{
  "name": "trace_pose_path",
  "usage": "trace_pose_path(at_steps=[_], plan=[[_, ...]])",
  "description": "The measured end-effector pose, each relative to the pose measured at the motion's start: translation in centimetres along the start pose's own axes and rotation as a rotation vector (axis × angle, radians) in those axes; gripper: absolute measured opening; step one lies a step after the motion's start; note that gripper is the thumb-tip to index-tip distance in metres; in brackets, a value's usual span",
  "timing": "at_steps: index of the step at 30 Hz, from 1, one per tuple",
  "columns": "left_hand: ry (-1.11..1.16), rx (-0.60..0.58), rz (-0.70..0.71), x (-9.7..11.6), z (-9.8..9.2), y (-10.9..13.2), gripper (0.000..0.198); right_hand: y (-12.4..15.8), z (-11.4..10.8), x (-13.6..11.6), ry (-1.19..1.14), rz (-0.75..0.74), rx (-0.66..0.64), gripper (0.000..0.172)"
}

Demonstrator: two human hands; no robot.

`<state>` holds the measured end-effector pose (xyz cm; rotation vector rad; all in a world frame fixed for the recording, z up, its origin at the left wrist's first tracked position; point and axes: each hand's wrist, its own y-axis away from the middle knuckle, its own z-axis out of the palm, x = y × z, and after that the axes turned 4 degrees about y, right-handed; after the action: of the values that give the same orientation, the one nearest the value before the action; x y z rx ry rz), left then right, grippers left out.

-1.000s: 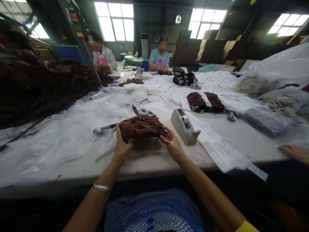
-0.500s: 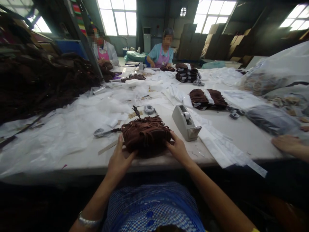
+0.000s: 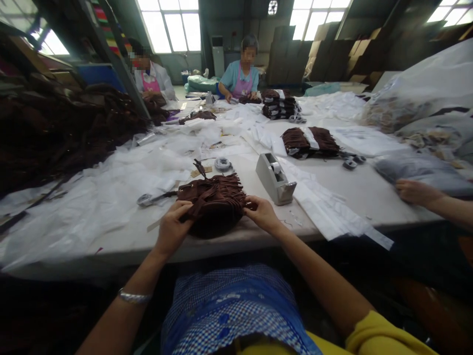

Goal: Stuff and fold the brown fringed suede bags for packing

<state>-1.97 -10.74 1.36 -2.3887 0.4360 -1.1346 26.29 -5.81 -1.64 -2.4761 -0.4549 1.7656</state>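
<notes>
Left hand (image 3: 172, 228) has shifted, pinching the rounded, fringed bag (image 3: 213, 203).

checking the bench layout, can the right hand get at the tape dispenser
Probably yes: the tape dispenser stands just beyond the right hand with nothing visible between them, though that hand's fingers are on the fringed brown bag.

Single head-worn view, forward and down over near hands (image 3: 172, 230) and table (image 3: 369, 192) toward far windows (image 3: 175, 30)
</notes>
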Motion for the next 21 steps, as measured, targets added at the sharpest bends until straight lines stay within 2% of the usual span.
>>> trace_pose_path(at_steps=[4,6,8,11,14,17,21], plan=[[-0.204,-0.021,0.016,-0.6,0.4,0.3,0.018,-0.2,0.7,-0.4,0.193,-0.063,0.065,0.011],[-0.318,-0.056,-0.004,-0.9,0.9,0.4,0.023,-0.1,0.8,-0.2,0.265,-0.08,0.051,0.016],[-0.399,-0.057,-0.071,-1.1,1.4,0.5,0.031,0.0,0.7,0.1,0.3,-0.112,0.012,0.028],[-0.453,0.037,-0.218,-1.0,1.8,0.8,0.045,0.0,0.4,0.5,0.387,-0.156,-0.066,0.036],[-0.467,0.15,-0.31,-0.6,1.9,1.4,0.054,-0.3,0.2,0.5,0.439,-0.161,-0.104,0.025],[-0.397,0.264,-0.415,-0.6,2.3,2.3,0.058,-0.4,0.4,0.5,0.41,-0.148,-0.091,0.023],[0.0,0.369,-0.608,-1.0,3.1,2.9,0.061,-0.3,0.9,0.5,0.396,-0.11,-0.06,0.027]])
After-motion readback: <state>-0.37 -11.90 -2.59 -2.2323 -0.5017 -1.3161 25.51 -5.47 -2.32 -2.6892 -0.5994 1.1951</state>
